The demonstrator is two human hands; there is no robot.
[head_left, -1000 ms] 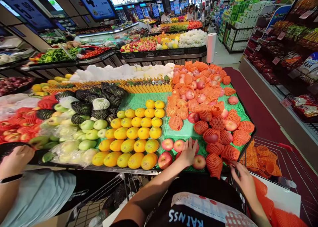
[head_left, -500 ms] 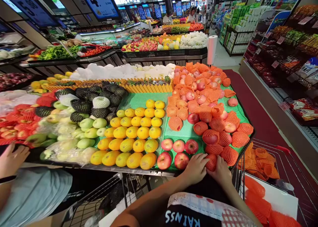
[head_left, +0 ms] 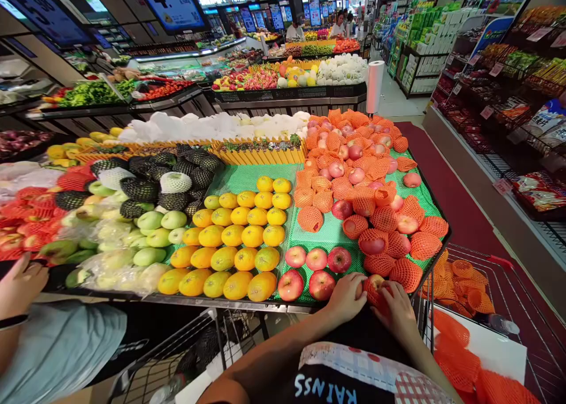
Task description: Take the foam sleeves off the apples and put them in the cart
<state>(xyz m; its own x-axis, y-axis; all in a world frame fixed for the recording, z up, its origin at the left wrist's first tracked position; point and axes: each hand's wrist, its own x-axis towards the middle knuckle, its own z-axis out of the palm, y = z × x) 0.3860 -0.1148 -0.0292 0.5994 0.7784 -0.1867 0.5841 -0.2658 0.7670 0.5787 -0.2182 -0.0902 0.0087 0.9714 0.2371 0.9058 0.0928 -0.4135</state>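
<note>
Low at the front edge of the stand, an apple (head_left: 374, 284) partly in an orange foam net sits between my two hands. My left hand (head_left: 348, 298) curls around its left side. On the right, the fingers of my right hand (head_left: 395, 308) bend over the apple and its net; my fingers partly hide both. Bare red apples (head_left: 322, 285) stand in short rows just left of my left hand. Netted apples (head_left: 405, 274) are heaped behind and to the right of my right hand.
Orange-yellow citrus fruit (head_left: 236, 256) stand in rows farther left. A co-worker's hand (head_left: 22, 280) rests at the left edge. A wire cart (head_left: 495, 262) at the right holds loose orange foam nets (head_left: 460, 286). Another cart (head_left: 186, 339) stands below the front edge.
More of the apple's bare skin shows between my hands, its net pushed lower. My right fingers have moved up over the apple. The view has shifted slightly.
</note>
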